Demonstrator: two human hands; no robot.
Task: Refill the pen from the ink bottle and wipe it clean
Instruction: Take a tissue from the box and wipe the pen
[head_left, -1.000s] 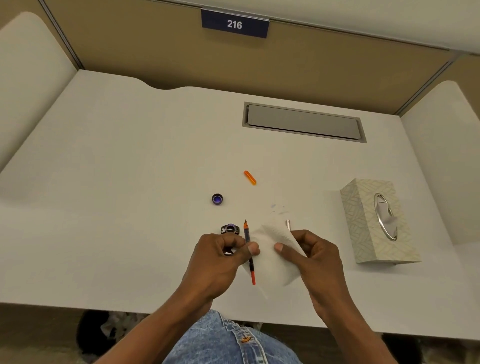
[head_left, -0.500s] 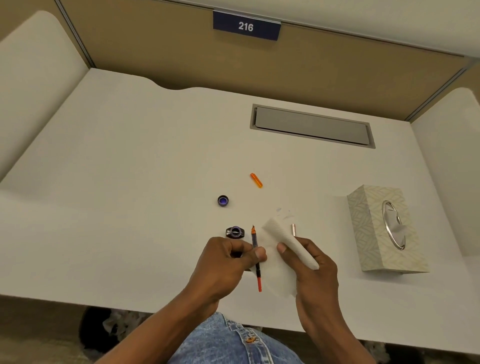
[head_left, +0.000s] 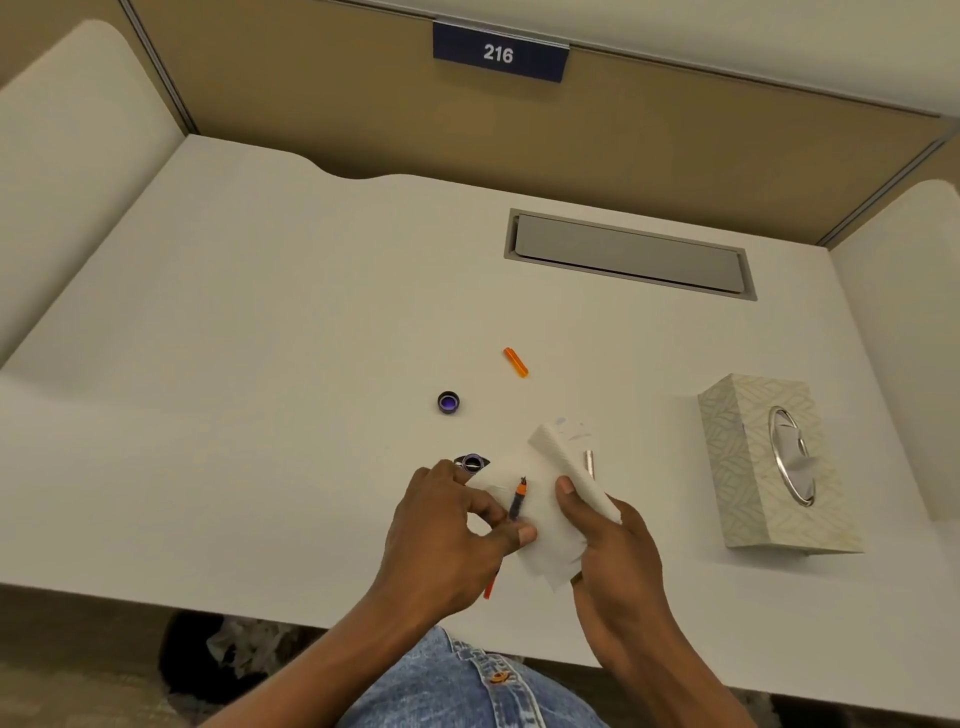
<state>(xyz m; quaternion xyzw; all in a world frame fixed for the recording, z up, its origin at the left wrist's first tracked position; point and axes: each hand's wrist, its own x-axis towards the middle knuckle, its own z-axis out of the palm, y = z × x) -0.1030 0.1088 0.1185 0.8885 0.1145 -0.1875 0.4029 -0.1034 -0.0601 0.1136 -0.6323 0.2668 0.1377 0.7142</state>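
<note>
Holding the pen (head_left: 518, 503) pinched between thumb and curled fingers, the left hand (head_left: 447, 535) keeps it just above the near part of the white worktop (head_left: 260, 364). The pen points away from the person, with its dark tip uppermost in the view and its orange tail (head_left: 488, 590) sticking out below the hand. Its barrel lies against a white tissue (head_left: 550, 519), which the right hand (head_left: 608, 540) grips with the thumb on top and the fingers wrapped underneath. Part of the tissue is folded up and over the right fingers, and faint bluish marks show on its far edge.

Just beyond the left knuckles stands the open ink bottle (head_left: 471, 462), partly hidden by the hand, its mouth facing up. The bottle cap (head_left: 448, 402) rests on its own farther back, upside down, showing a purple inside, apart from the bottle. An orange pen cap (head_left: 515, 362) lies farther still, to the right of the bottle cap and well clear of both hands. A small metallic piece (head_left: 589, 462) peeks out beside the tissue's right edge; what it is cannot be told.

A patterned tissue box (head_left: 737, 467) with an oval opening sits to the right, well apart from the hands. A grey hatch (head_left: 628, 254) is set into the far side of the worktop, and a sign (head_left: 498, 52) reading 216 hangs on the partition behind. Blue denim (head_left: 447, 686) shows at the bottom edge.
</note>
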